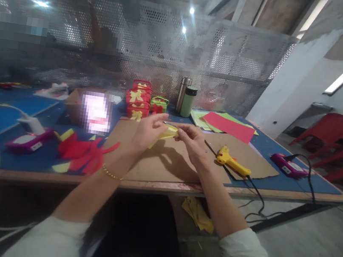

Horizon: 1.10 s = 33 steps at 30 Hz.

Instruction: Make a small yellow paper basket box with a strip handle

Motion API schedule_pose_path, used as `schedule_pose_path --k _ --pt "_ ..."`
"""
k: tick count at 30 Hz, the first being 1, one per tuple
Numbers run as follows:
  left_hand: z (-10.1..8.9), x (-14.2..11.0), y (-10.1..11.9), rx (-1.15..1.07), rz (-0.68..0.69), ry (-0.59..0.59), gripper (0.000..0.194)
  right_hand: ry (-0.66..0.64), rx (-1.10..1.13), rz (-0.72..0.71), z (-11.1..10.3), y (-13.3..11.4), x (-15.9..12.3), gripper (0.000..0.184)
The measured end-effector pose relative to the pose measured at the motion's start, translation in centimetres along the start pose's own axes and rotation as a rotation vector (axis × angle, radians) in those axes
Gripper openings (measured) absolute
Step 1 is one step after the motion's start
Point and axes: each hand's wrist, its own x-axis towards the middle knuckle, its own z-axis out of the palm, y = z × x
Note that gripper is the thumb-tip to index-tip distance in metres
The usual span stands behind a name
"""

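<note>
Above a sheet of brown cardboard (165, 168), both my hands are closed on a strip of yellow felt-like material (169, 132). My left hand (150, 131) pinches its left part between thumb and fingers, with one finger raised. At the strip's right end, my right hand (191, 140) grips it with thumb and fingertips. The strip looks bent or folded, but the fingers hide its exact shape. To the right of my right hand, a yellow glue gun (234, 162) lies on the cardboard.
Red scraps (82, 154) lie at left near a bright phone screen (96, 113). Behind stand small red boxes with yellow bows (137, 97), a green box (159, 103), a green bottle (188, 103) and coloured sheets (229, 126). Purple power strips (29, 141) flank the cardboard.
</note>
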Motion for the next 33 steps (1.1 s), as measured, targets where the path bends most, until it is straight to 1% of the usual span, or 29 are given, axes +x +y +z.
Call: schedule_pose_path --k 2,5,7,9,12,15,19,26,30,33 --pt "0.1 -0.1 0.2 -0.018 -0.016 -0.009 0.048 0.026 -0.052 0.014 -0.1 -0.3 -0.2 0.043" --pt "0.3 -0.4 0.7 -0.004 -0.018 -0.012 0.043 -0.021 -0.116 0.044 -0.1 -0.4 -0.3 0.044" --pt "0.4 -0.7 1.0 -0.003 -0.036 -0.020 0.041 -0.053 -0.095 0.072 0.1 -0.3 -0.3 0.048" --pt "0.5 -0.8 1.1 -0.024 -0.072 -0.034 0.043 -0.061 -0.061 0.087 0.4 -0.2 -0.2 0.051" --pt "0.6 -0.9 1.0 -0.054 -0.107 -0.061 0.048 -0.060 -0.056 0.067 0.6 -0.1 -0.2 0.053" --pt "0.6 -0.7 0.7 -0.049 -0.107 -0.065 0.052 -0.060 -0.077 0.039 0.6 0.0 -0.2 0.054" --pt "0.7 -0.7 0.8 -0.034 -0.105 -0.060 0.056 -0.070 -0.105 0.037 0.5 -0.1 -0.2 0.055" --pt "0.8 -0.9 1.3 0.060 -0.085 -0.044 0.047 -0.099 -0.108 0.042 0.5 -0.2 -0.1 0.051" --pt "0.6 -0.7 0.9 0.085 -0.054 -0.039 0.043 -0.106 -0.107 0.047 0.4 -0.4 -0.1 0.048" --pt "0.3 -0.4 0.4 0.093 -0.060 -0.055 0.043 -0.100 -0.116 0.044 0.4 -0.4 -0.2 0.044"
